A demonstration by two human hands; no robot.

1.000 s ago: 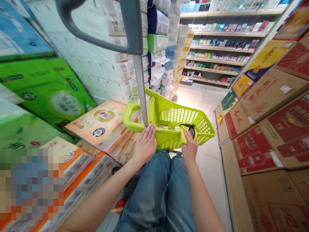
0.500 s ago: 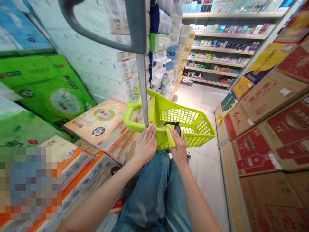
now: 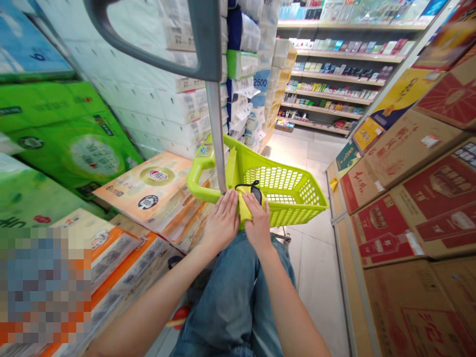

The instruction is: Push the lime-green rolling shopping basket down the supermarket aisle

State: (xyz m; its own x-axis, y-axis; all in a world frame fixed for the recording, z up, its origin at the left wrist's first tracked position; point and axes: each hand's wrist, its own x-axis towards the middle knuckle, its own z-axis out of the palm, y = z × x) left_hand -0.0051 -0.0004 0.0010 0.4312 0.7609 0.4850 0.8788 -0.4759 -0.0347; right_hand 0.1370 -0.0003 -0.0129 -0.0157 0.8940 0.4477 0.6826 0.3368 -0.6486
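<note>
A lime-green shopping basket (image 3: pixel 297 210) on wheels stands before my knees, with a metal pole (image 3: pixel 215 134) and grey handle (image 3: pixel 206 49) rising from it. My left hand (image 3: pixel 222 215) lies on the near rim beside the foot of the pole, fingers stretched out side by side; its thumb is hidden. Close to its right, my right hand (image 3: pixel 257 218) presses a yellow cloth (image 3: pixel 244 204) with a dark, black-edged side onto the same rim. The cloth is folded over the rim, and its underside is hidden.
Tissue packs (image 3: pixel 148 181) are piled at the left, with a tall white stack (image 3: pixel 148 94) behind. Cartons (image 3: pixel 394 223) line the right side. Shelves of small boxes (image 3: pixel 334 69) stand at the far end of the tiled aisle (image 3: pixel 316 258).
My right hand has slid left along the rim with the yellow cloth and is now next to my left hand. The left hand stays on the rim by the pole.
</note>
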